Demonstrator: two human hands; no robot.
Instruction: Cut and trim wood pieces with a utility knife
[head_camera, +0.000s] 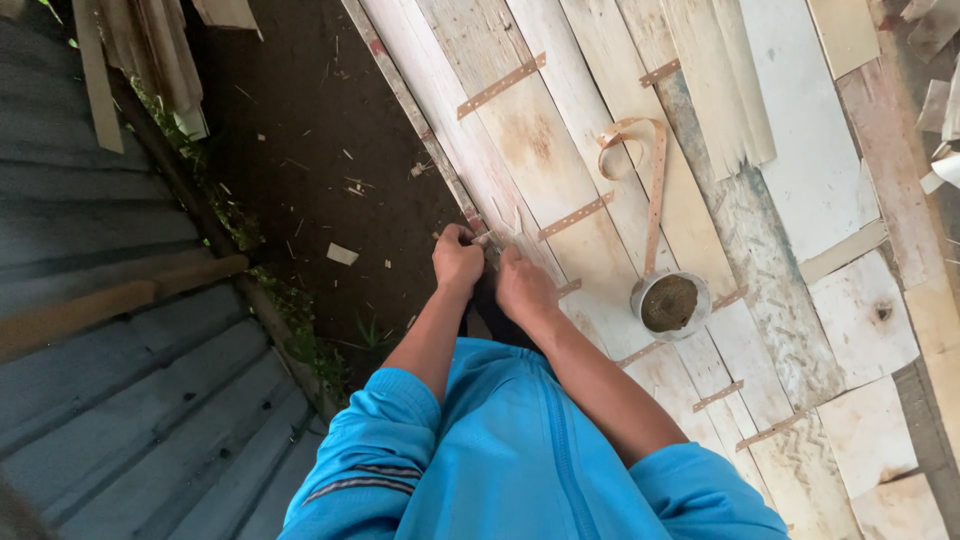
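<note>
Pressing together, left hand (457, 258) and right hand (524, 288) meet at plank edge (487, 238).

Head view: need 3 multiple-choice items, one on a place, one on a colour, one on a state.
1. Where does the round tin sit?
A. on the wooden boards
B. on the dirt
C. on the metal sheet

2. What colour are the person's sleeves?
A. red
B. blue
C. white

3. How do the two hands stand?
A. far apart, palms up
B. close together at the boards' edge
C. one inside the tin

Answers:
1 A, the tin rests on the pale boards, right of the hands.
2 B, both sleeves are bright blue.
3 B, the left hand and right hand are bunched side by side at the edge beside the dirt.
</note>
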